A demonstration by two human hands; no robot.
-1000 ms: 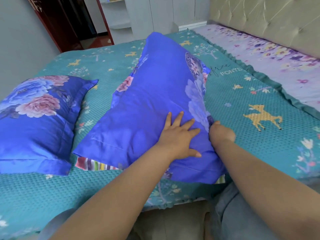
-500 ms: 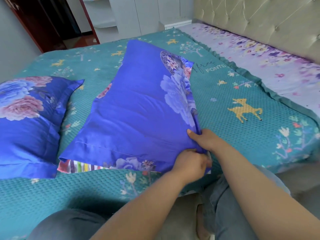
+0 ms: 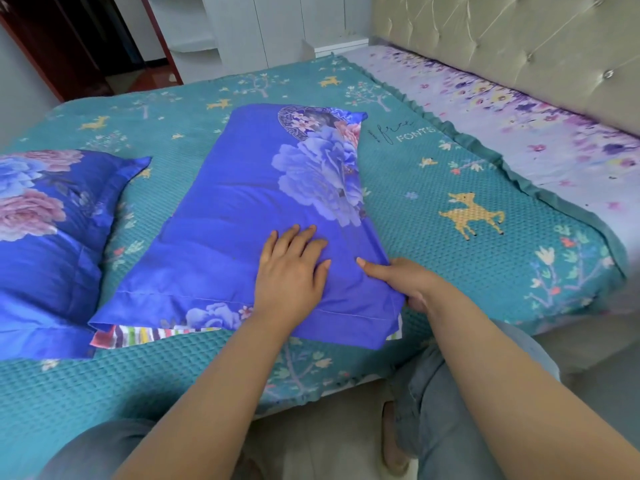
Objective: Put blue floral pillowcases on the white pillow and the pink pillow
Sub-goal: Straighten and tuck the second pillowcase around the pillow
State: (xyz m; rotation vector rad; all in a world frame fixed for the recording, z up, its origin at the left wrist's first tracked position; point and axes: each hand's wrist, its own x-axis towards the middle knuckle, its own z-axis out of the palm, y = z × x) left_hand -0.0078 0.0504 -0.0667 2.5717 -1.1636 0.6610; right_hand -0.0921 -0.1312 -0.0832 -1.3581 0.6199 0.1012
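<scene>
A teal waffle-weave bedspread [image 3: 433, 209], printed with deer and little trees, covers the bed, with a lilac flowered sheet [image 3: 519, 126] beyond it under a tufted beige headboard [image 3: 502, 39]. In the middle lies the cased pillow [image 3: 242, 216], glossy blue satin with big peonies, long and plump, flanged at the near end, where a striped edge [image 3: 138, 336] peeks out beneath. A second cased pillow [image 3: 45, 237] sits left, cut off by the frame. The left hand [image 3: 291, 271] presses flat, fingers spread, on the fabric; the right hand [image 3: 401, 282] pinches the near right corner, its fingers hidden underneath.
</scene>
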